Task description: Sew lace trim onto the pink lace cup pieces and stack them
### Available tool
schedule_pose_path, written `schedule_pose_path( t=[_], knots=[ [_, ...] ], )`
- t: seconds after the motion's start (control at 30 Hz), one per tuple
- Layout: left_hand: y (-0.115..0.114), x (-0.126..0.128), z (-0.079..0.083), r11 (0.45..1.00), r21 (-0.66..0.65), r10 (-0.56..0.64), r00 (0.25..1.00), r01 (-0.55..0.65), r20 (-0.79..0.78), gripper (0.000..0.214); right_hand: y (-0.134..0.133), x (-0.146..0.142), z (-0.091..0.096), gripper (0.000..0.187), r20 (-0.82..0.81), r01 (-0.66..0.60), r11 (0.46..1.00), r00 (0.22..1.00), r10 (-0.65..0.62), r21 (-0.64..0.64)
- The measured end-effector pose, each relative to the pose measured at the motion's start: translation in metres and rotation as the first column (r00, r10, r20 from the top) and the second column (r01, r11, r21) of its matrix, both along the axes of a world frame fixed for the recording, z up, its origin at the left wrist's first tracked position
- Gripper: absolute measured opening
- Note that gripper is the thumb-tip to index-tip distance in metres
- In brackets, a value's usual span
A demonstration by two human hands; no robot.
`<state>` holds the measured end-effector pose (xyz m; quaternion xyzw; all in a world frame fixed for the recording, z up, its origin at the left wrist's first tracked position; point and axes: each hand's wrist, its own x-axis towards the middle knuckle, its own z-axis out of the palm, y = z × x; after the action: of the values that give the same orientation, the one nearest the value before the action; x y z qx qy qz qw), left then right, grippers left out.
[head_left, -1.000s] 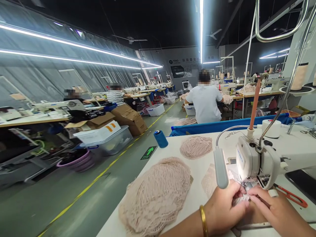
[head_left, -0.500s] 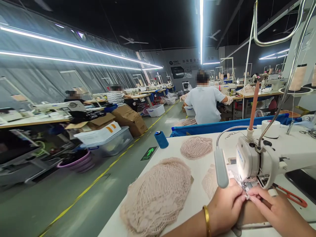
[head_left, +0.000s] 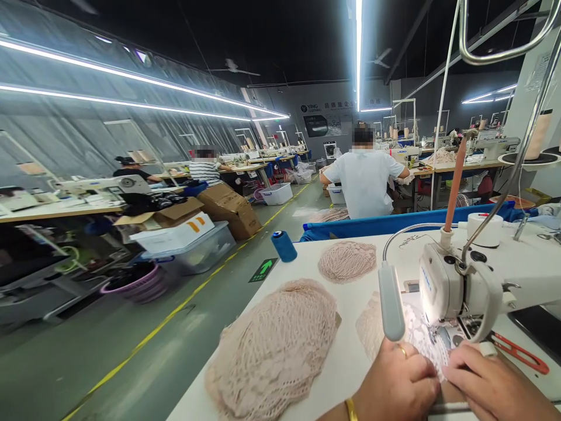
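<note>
1. The wall sign [head_left: 312, 109] at the far end reads "YING".
2. The white surface [head_left: 350, 362] carries a sewing machine [head_left: 456, 286]; its blue lettering is too small to read.
3. The lace piece [head_left: 418, 334] lies flat beneath the needle and spreads leftward.
4. The left hand [head_left: 397, 383] and right hand [head_left: 486, 383] both pinch its near edge, fingers curled onto it.

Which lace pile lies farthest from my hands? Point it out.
The small round pile near the blue spool, at the far end; the big heap lies nearer.

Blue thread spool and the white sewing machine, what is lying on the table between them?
A small pile of pink lace lies on the table there, in the head view.
</note>
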<state>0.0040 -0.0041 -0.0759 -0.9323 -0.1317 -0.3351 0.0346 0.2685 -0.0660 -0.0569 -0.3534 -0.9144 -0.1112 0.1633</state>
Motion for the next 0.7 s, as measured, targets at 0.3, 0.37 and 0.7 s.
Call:
schedule_pose_path(
  t=[0.3,0.37,0.7],
  knots=[
    [0.002,0.002,0.003,1.000,-0.003,0.027,0.999,-0.027,-0.038,0.012,0.002,0.000,-0.005,0.039,0.022,0.025,1.000,0.999,-0.025,-0.014],
    [0.003,0.002,0.004,0.999,-0.013,0.037,0.998,-0.038,-0.045,0.009,0.002,-0.001,-0.007,0.038,0.025,0.048,0.998,0.999,-0.047,-0.027],
    [0.006,0.004,0.019,0.981,-0.134,0.132,0.987,-0.144,-0.096,0.021,0.009,-0.004,-0.016,0.045,0.046,0.158,0.980,0.985,-0.164,0.118]
  ],
)
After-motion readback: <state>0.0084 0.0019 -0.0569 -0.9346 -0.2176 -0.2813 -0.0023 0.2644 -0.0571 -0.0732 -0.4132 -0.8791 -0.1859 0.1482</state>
